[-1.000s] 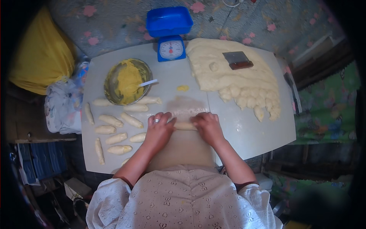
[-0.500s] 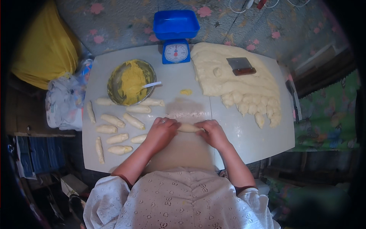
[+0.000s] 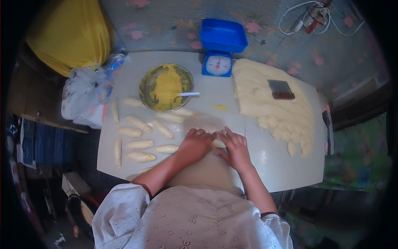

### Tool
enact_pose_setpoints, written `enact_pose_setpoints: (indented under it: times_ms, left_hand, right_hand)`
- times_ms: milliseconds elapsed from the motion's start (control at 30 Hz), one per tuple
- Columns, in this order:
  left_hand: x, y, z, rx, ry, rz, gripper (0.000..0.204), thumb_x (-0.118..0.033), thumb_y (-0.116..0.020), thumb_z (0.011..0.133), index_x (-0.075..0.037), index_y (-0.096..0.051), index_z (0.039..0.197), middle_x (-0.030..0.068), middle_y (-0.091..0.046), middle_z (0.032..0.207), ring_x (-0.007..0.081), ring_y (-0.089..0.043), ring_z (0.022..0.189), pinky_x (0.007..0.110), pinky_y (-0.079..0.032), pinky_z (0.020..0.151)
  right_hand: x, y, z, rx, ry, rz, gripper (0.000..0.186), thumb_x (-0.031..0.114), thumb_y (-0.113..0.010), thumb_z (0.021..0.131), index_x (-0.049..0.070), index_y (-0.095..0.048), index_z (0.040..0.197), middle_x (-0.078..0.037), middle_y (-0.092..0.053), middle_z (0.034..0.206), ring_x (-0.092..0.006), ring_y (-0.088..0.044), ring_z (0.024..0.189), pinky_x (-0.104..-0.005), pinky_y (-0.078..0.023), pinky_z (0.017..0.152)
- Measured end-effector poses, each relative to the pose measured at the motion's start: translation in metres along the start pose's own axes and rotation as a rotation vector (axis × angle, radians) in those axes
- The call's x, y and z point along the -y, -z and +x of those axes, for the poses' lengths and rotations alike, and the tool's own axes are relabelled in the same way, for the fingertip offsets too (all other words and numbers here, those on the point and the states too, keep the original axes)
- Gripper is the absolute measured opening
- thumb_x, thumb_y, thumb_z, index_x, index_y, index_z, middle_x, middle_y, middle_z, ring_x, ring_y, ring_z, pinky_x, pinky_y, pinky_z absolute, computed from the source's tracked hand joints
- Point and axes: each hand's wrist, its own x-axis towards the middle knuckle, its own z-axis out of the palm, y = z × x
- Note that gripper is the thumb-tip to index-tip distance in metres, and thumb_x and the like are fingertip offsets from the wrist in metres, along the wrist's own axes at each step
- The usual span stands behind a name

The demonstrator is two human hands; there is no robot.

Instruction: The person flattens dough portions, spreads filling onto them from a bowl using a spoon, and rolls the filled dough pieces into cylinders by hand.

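Light was dim, the rim black; the counter (image 3: 286, 172) caught faint glare, its edges bowed; the lower right blurred.

Small pale dough pc (image 3: 219, 143), partly hidden, on table (image 3: 282, 166) betw. L hand (image 3: 200, 143) & R hand (image 3: 236, 150)

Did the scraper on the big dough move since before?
No. Judged against the blue scale, the scraper hasn't moved: it lies on the same spot of the big dough. Only the view shifted.
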Motion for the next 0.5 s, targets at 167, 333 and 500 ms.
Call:
enact_pose_setpoints:
  times_ms: [167,333,500]
  left_hand:
    - [0.005,-0.006,0.001,0.048,0.024,0.017,0.048,-0.022,-0.062,0.083,-0.009,-0.052,0.128,0.0129,-0.054,0.123,0.0292,-0.049,0.117,0.044,-0.036,0.097]
    - [0.007,-0.017,-0.001,0.005,0.119,0.065,0.049,-0.024,-0.062,0.084,-0.01,-0.051,0.129,0.0141,-0.048,0.132,0.0322,-0.045,0.122,0.044,-0.034,0.1]
    - [0.004,-0.007,-0.01,0.005,0.126,-0.126,0.062,-0.026,-0.065,0.082,-0.006,-0.043,0.137,0.018,-0.044,0.134,0.0344,-0.043,0.123,0.046,-0.033,0.103]
  right_hand:
    - [-0.008,-0.011,0.006,0.181,-0.008,-0.03,0.044,0.023,-0.067,0.082,0.014,-0.058,0.124,-0.01,-0.055,0.124,-0.0279,-0.05,0.11,-0.0394,-0.035,0.095]
    - [0.006,-0.011,0.013,-0.051,0.003,0.011,0.039,0.025,-0.066,0.083,0.013,-0.06,0.12,-0.007,-0.06,0.109,-0.0267,-0.052,0.103,-0.0393,-0.036,0.092]
    - [-0.009,-0.014,0.02,0.159,-0.054,0.17,0.035,0.019,-0.066,0.082,0.012,-0.06,0.116,-0.011,-0.062,0.093,-0.0315,-0.055,0.092,-0.0425,-0.04,0.087]
